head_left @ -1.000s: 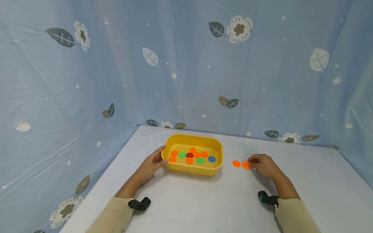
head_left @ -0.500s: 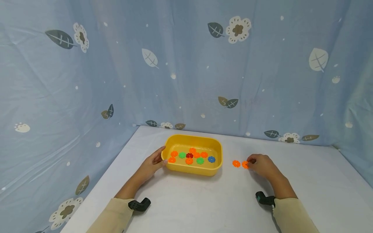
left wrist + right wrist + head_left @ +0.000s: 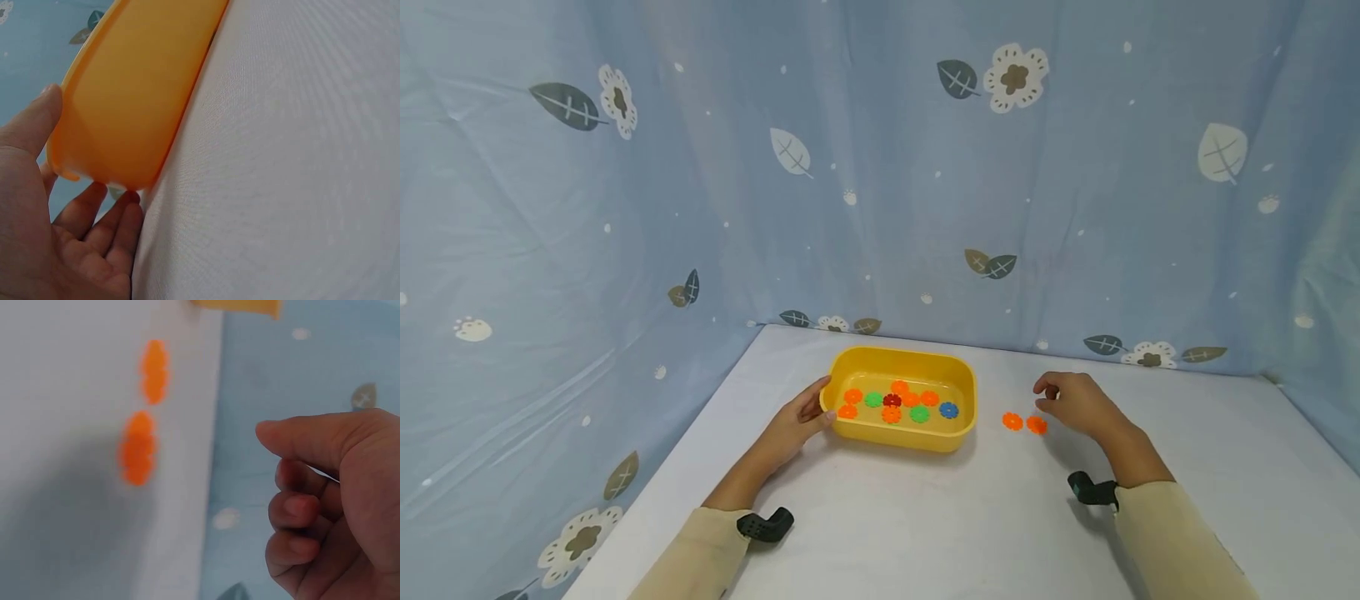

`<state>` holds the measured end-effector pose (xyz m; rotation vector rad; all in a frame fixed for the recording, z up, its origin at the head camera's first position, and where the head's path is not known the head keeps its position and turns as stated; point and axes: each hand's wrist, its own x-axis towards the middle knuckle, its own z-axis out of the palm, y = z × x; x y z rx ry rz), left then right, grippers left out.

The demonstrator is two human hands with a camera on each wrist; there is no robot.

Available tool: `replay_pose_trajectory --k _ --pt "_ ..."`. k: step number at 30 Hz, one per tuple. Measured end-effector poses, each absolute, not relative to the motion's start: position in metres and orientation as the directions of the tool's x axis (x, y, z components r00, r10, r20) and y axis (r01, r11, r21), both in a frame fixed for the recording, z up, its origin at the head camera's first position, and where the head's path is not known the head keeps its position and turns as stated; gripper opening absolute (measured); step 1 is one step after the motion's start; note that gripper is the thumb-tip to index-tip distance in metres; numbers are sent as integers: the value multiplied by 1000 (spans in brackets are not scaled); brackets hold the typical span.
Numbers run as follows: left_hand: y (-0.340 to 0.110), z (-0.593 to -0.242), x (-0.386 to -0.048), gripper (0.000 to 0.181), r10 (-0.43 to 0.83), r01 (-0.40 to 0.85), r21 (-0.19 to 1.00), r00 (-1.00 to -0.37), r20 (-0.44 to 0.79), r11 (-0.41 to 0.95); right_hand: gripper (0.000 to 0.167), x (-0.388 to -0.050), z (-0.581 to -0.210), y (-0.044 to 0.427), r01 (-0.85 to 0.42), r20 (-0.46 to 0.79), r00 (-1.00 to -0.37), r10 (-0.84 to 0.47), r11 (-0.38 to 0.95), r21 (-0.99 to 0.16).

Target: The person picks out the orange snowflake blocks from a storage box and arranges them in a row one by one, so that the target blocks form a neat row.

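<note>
A yellow basin (image 3: 895,435) stands on the white table, with several orange, green, red and blue flower-shaped pieces inside. At its left end my left hand (image 3: 790,427) holds the rim, thumb on the near side; the left wrist view shows the thumb on the rim and fingertips touching the wall. To the right of the basin, two orange pieces (image 3: 1012,421) (image 3: 1037,425) lie side by side. Just above and beside the right one hovers my right hand (image 3: 1078,404), fingers bent, thumb and index apart, holding nothing.
A blue cloth with leaves and flowers (image 3: 880,208) hangs behind the table and along its left side. A black wrist device (image 3: 766,526) is at the left sleeve, another (image 3: 1092,489) at the right. The white tabletop (image 3: 910,533) extends in front of the basin.
My right hand has let go of the right orange piece and risen slightly off the table; that piece lies flat beside the other. My left hand has kept its hold on the basin.
</note>
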<state>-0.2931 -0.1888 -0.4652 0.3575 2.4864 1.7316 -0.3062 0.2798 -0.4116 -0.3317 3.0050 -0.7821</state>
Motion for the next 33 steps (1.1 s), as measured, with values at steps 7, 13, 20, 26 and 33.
replay_pose_trajectory --k 7,13,20,26,33 --pt "-187 -464 -291 68 266 149 942 -962 68 300 19 -316 -377 271 -249 47 -965 -259 839 -484" --pt "-188 -466 -292 65 238 137 937 -969 60 321 20 -324 -365 248 -233 19 -966 -256 843 -485" --pt "-186 -464 -292 65 239 141 943 -969 68 302 20 -333 -362 216 -258 37 -958 -283 804 -535" --pt "-187 -463 -292 65 249 156 942 -965 81 296 21 -338 -368 181 -291 44 -944 -328 760 -582" --pt "-188 -465 -291 65 258 143 950 -964 70 277 19 -339 -390 132 -383 39 -895 -444 722 -575"
